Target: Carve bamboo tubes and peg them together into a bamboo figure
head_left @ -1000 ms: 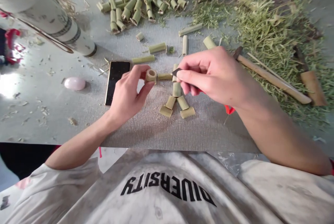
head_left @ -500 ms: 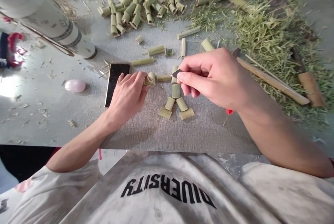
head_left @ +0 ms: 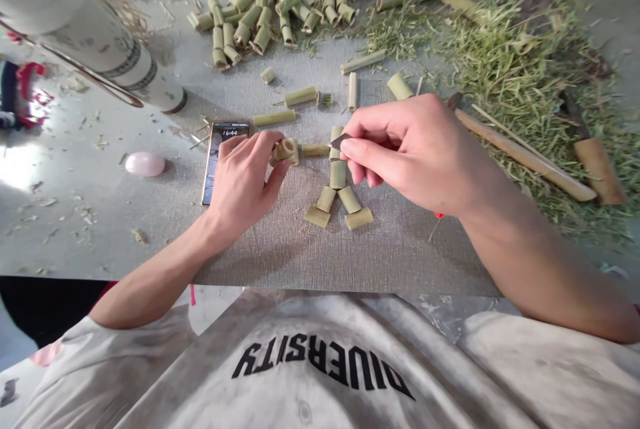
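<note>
Since the last frame, the hollow bamboo ring [head_left: 290,149] mid-frame has rolled opening-up, pinched by the half-curled left hand [head_left: 247,172]. The right hand [head_left: 407,149] tightly pinches a dark, pointed blade [head_left: 341,141] by smooth cylinders [head_left: 338,174]. Left-centre phone [head_left: 231,132] shows 16:44; inverted shirt [head_left: 280,409] lettering, DIVERSITY.

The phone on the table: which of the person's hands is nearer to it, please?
Left. The left hand covers part of the phone in this view; touching cannot be told. The right hand is well off to its right, at the bamboo figure.
</note>
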A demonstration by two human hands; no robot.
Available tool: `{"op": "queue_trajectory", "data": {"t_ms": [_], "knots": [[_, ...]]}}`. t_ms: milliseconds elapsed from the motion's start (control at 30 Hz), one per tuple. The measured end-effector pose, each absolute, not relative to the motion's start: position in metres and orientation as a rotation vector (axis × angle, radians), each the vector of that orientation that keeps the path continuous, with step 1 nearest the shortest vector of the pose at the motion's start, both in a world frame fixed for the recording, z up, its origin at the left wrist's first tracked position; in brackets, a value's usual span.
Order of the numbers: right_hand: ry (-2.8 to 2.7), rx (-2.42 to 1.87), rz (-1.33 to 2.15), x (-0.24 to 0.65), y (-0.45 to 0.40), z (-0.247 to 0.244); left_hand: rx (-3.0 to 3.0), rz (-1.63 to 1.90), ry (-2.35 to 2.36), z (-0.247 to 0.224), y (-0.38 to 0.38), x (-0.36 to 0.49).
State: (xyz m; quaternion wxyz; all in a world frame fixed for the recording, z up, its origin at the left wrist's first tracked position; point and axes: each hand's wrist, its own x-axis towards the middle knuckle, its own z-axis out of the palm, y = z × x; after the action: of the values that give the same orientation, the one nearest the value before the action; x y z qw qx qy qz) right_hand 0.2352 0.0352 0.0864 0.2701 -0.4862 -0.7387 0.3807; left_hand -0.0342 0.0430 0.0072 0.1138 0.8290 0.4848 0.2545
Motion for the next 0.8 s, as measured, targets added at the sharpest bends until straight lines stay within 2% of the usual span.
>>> {"op": "queue_trajectory", "data": {"t_ms": [100,200,300,800], "knots": [[-2.079,-1.352,0.944,0.232,0.033,0.088,2.086,0.884,1.161,0.01,0.04,-0.029],[-2.18,-1.382,0.844,0.228,0.031,0.09,1.62,0.849,0.855,0.009,0.037,-0.026],[-2.216,-1.364,0.791,0.225,0.026,0.091,1.37,0.863,0.753,0.004,0.036,-0.025],[-2.367,-1.334,0.468,0.216,0.016,0.075,1.307,0.894,0.705,0.0,0.035,-0.026]]}}
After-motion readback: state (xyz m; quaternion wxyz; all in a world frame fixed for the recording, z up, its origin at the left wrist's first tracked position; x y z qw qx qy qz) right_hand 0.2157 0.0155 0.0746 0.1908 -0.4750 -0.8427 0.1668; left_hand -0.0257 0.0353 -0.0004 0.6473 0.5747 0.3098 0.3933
